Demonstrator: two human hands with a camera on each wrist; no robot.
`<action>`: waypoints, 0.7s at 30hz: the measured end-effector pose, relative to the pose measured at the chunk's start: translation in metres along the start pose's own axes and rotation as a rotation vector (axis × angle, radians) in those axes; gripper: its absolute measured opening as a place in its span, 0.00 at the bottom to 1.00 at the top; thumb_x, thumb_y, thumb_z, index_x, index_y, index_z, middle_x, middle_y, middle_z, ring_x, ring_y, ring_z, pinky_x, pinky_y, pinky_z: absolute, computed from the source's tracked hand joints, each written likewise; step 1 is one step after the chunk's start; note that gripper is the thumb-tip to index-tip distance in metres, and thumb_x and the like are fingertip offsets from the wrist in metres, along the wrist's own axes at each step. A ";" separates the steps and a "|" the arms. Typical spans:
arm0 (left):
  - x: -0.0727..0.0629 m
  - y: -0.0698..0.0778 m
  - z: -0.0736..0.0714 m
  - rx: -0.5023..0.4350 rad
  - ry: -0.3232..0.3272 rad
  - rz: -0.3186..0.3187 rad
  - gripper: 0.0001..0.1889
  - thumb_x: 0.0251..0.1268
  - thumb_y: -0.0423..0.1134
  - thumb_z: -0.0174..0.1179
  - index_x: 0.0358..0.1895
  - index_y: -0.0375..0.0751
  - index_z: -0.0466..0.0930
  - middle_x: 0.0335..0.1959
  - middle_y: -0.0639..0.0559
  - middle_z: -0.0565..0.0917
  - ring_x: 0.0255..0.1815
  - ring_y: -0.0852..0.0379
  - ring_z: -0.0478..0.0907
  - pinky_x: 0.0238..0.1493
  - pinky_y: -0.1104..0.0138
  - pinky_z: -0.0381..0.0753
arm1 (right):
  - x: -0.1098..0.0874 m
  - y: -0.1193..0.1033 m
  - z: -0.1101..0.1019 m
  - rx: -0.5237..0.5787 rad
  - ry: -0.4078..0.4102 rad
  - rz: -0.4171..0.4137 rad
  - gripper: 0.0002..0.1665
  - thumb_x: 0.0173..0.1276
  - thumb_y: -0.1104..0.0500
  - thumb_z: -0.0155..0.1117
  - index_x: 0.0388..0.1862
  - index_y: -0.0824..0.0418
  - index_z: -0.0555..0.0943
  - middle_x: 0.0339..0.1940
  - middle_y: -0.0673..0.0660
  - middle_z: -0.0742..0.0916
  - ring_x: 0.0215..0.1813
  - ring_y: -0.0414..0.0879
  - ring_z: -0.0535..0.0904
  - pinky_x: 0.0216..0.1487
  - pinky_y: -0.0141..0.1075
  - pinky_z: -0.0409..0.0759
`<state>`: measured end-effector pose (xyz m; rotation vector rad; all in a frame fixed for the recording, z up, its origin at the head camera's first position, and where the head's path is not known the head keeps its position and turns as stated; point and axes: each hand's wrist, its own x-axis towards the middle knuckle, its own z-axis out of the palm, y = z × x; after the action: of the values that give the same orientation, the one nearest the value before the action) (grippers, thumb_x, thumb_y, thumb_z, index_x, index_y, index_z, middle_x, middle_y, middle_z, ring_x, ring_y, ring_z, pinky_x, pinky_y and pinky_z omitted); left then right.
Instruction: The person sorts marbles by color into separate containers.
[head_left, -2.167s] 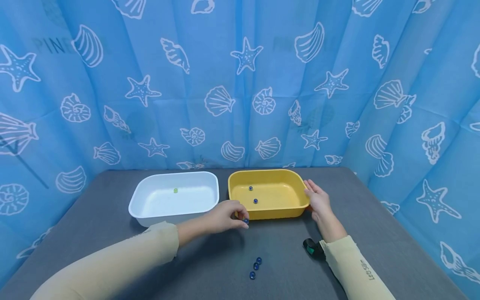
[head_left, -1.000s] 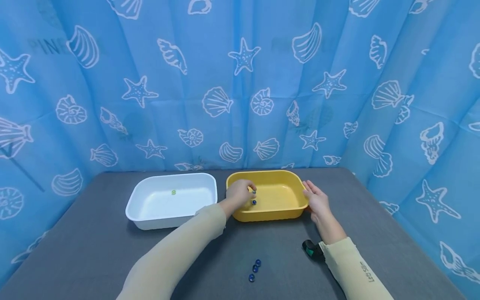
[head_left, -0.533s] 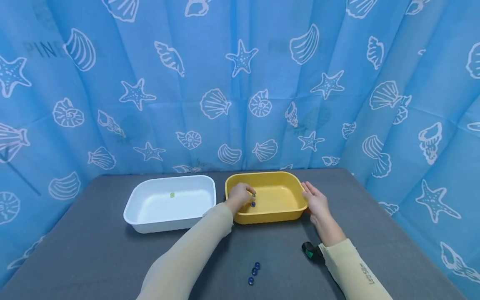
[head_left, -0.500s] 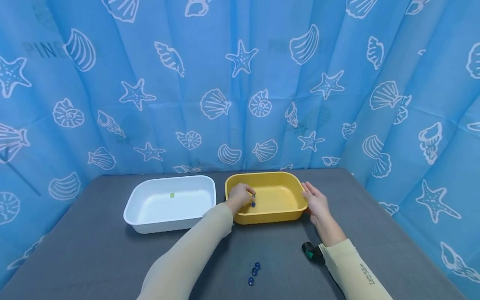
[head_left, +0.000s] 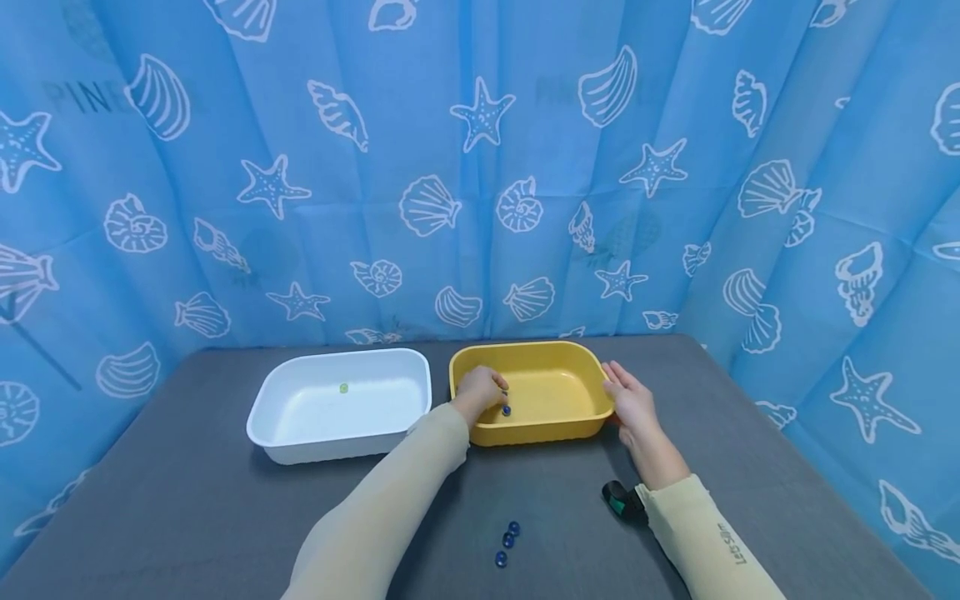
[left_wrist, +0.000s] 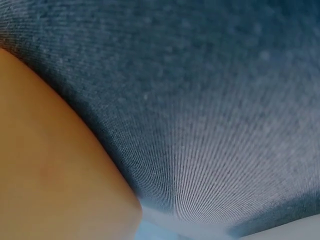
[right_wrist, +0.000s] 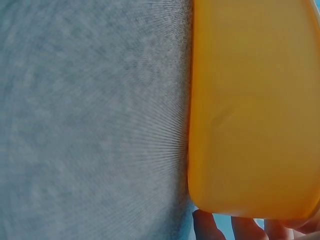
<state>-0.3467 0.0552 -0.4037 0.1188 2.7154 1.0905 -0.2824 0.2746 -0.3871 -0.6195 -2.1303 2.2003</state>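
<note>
My left hand [head_left: 482, 393] reaches over the near left side of the yellow tub [head_left: 551, 429], fingers bent down inside it. A small blue bead [head_left: 505, 392] shows between its thumb and fingertips, mostly hidden. Just below it, another blue bead [head_left: 506, 410] lies on the tub's floor. My right hand [head_left: 633, 400] holds the tub's right end; in the right wrist view its fingers [right_wrist: 207, 227] meet the end wall. Three blue beads [head_left: 508, 541] lie close together on the grey cloth in front. The left wrist view shows only skin and cloth, no fingers.
A white tub [head_left: 337, 450] stands left of the yellow one, with a small green bead [head_left: 343, 388] in it. A black strap with a green patch [head_left: 617, 498] is by the right sleeve. A blue shell-print curtain [head_left: 480, 208] hangs behind the grey-covered table [head_left: 187, 500].
My left hand carried a blue bead from in front of the yellow tub over its rim and down inside. Over the last half second it has hardly moved. The right hand stays on the tub.
</note>
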 end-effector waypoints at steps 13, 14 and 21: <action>-0.002 0.003 -0.004 -0.192 0.043 -0.019 0.09 0.60 0.32 0.67 0.43 0.41 0.87 0.48 0.45 0.81 0.34 0.53 0.73 0.34 0.66 0.74 | 0.000 0.000 0.000 0.005 0.010 -0.011 0.31 0.81 0.60 0.40 0.79 0.55 0.48 0.77 0.51 0.59 0.77 0.46 0.52 0.72 0.42 0.56; -0.002 0.003 -0.004 -0.199 0.051 -0.018 0.09 0.60 0.32 0.67 0.44 0.41 0.86 0.48 0.45 0.81 0.35 0.53 0.73 0.35 0.66 0.74 | 0.000 0.000 0.000 0.005 0.009 -0.010 0.31 0.81 0.60 0.40 0.79 0.55 0.48 0.77 0.52 0.59 0.77 0.46 0.52 0.72 0.42 0.56; -0.004 0.004 -0.007 -0.297 0.121 0.033 0.09 0.62 0.31 0.65 0.46 0.37 0.85 0.49 0.45 0.82 0.43 0.51 0.76 0.45 0.63 0.77 | 0.001 0.000 0.000 0.010 0.003 -0.005 0.31 0.81 0.60 0.41 0.79 0.55 0.49 0.77 0.52 0.60 0.77 0.46 0.53 0.72 0.42 0.57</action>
<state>-0.3440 0.0526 -0.3954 0.0525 2.6230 1.5413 -0.2833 0.2750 -0.3877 -0.6153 -2.1161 2.2048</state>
